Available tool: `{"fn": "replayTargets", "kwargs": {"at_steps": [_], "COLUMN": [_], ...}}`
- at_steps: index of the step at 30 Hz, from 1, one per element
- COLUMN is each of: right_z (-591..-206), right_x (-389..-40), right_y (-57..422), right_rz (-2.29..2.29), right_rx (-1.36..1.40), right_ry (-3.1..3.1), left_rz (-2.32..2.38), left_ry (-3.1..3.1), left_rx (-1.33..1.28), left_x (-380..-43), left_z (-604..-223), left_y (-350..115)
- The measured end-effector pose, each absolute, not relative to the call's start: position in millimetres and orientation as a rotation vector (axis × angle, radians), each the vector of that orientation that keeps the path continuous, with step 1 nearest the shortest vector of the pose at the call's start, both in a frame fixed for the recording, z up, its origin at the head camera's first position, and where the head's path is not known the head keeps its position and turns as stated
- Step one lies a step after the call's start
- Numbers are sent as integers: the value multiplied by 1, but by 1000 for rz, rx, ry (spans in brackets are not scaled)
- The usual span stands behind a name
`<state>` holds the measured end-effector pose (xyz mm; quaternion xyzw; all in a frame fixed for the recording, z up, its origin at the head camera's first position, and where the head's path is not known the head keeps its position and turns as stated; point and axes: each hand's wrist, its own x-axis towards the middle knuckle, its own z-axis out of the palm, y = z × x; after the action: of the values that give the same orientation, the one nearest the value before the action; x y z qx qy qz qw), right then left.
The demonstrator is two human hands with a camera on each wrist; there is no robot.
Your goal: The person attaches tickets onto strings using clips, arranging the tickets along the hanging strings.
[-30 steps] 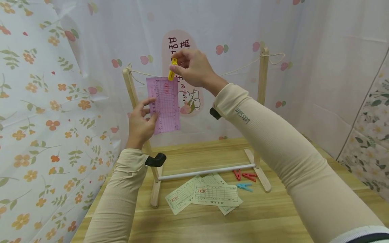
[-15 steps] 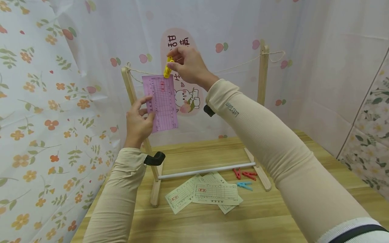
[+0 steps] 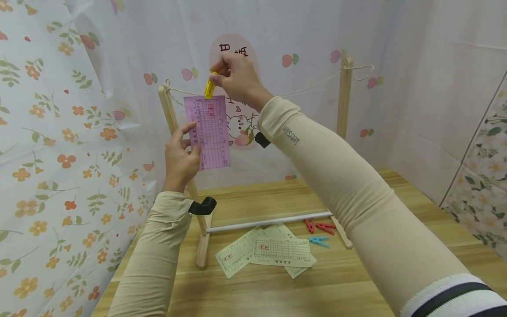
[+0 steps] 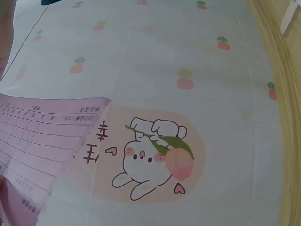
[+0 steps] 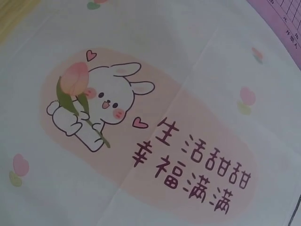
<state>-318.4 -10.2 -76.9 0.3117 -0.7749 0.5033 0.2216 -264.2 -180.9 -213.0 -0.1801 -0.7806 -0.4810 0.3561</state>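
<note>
A pink printed form slip (image 3: 214, 141) is held upright by its left edge in my left hand (image 3: 181, 156), thumb and fingers pinching it. Its top edge lies about level with the string (image 3: 313, 87) strung between two wooden posts. My right hand (image 3: 239, 81) pinches a yellow clothespin (image 3: 210, 88), whose lower end is at the slip's top edge. Whether it bites the paper and string cannot be made out. Part of the slip (image 4: 42, 136) shows at the left of the left wrist view, and a corner of the slip (image 5: 284, 16) enters the right wrist view.
Several pale green slips (image 3: 281, 253) overlap on the wooden table (image 3: 245, 295). Beside them lie two red clothespins (image 3: 318, 227) and a blue clothespin (image 3: 319, 241). A white bar (image 3: 269, 222) joins the stand's posts, the left post (image 3: 168, 110) being close to my left hand. Patterned cloth hangs behind.
My right hand has shifted left with the yellow clothespin, from near the slip's top right corner toward the middle of its top edge. The slip and left hand have moved slightly left and up.
</note>
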Motion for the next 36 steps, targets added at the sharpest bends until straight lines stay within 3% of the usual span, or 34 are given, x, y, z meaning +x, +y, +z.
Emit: {"fn": "replayTargets", "kwargs": {"at_steps": [36], "right_z": [-81], "right_x": [-313], "right_y": [-29], "right_rz": [1213], "right_rx": [824], "right_ry": [-2343], "left_rz": [-1294], "left_ry": [-1966], "left_rx": [-454], "left_x": [-261], "left_z": [-214], "left_y": [-182]}}
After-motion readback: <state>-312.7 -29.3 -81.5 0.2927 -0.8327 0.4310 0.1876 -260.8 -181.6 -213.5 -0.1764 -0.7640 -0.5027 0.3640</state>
